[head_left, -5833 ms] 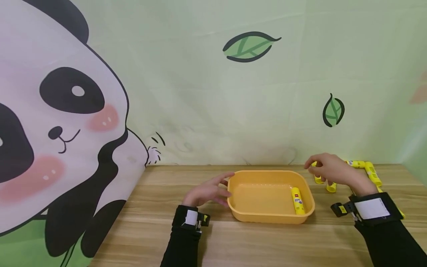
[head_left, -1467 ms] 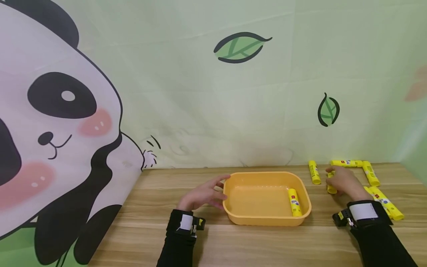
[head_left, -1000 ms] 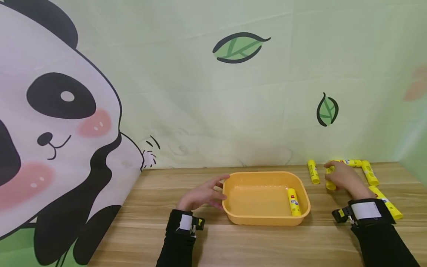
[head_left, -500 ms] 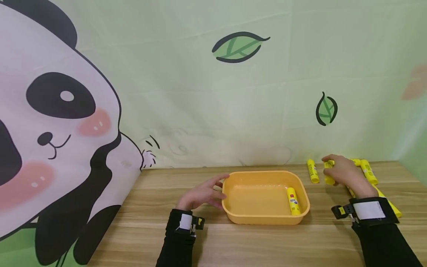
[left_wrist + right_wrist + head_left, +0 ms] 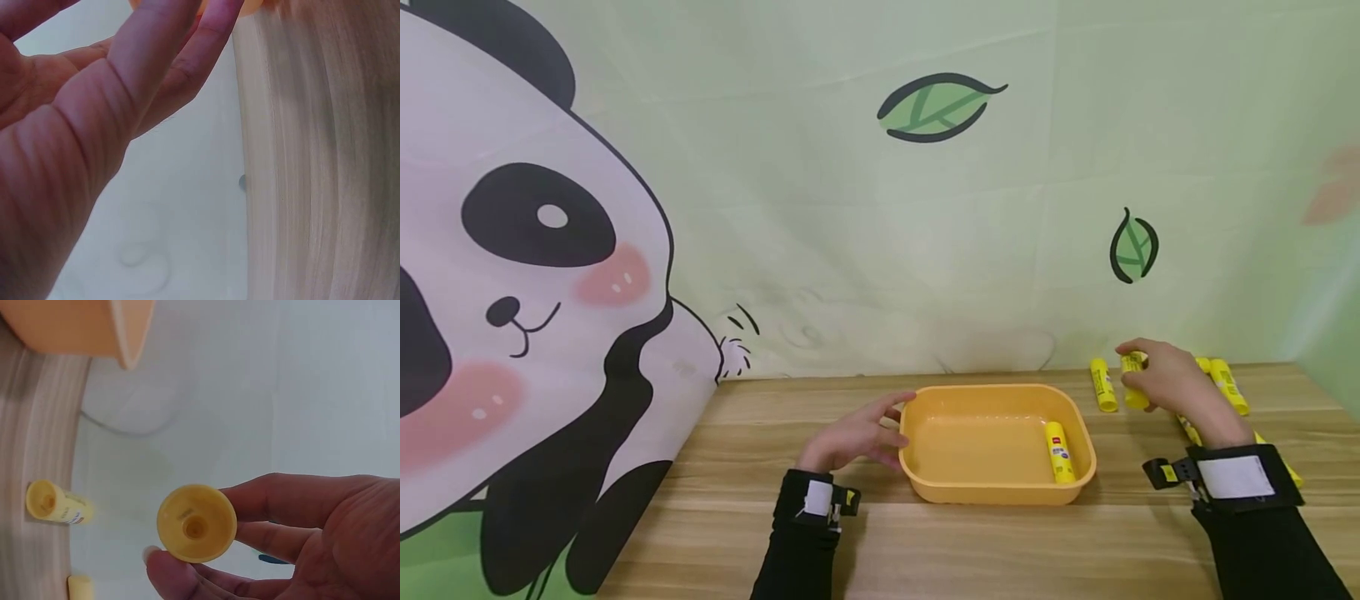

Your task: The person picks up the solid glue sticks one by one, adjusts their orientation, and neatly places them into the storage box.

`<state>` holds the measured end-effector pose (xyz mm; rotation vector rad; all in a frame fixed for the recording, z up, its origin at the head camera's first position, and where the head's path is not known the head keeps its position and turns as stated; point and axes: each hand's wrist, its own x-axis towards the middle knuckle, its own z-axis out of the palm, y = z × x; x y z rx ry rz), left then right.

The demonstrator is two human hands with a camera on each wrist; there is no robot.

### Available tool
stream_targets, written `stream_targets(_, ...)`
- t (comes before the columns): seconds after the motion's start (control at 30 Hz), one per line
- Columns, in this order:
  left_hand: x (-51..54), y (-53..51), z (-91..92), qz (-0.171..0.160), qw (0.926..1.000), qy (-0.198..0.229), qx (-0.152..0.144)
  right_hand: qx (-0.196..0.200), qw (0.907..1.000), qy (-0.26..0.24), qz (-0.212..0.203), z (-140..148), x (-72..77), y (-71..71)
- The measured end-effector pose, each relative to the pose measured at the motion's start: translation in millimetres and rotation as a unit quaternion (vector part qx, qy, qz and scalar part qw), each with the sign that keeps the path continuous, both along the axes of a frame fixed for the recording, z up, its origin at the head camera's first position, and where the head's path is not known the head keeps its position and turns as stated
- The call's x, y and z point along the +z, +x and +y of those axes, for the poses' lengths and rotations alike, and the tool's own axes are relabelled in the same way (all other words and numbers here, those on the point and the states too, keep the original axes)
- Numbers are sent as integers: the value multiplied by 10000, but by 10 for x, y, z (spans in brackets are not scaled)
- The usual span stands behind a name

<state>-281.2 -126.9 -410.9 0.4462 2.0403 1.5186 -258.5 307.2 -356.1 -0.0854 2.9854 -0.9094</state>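
My right hand pinches a yellow glue stick between thumb and fingers, held a little above the table. In the right wrist view, the round base of this held glue stick faces the camera. My left hand lies at the left end of an orange plastic basket, fingers spread and loosely bent against its rim. Inside the basket, along its right side, lies one glue stick. Left of the right hand, another glue stick lies on the table.
Several more glue sticks lie right of the basket, one at the back right, others partly hidden by the right hand and wrist. A printed cloth with a panda and leaves stands behind the wooden table.
The right hand reached down to a glue stick on the table, took hold of it, and has raised it slightly up and left. The left hand stays at the basket.
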Motion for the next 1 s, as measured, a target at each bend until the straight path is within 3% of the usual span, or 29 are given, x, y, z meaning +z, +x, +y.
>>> stream_targets(1.0,-22,-13,-10,32,10000,-3,-45,433,9990,-101,-26,-252,209,151)
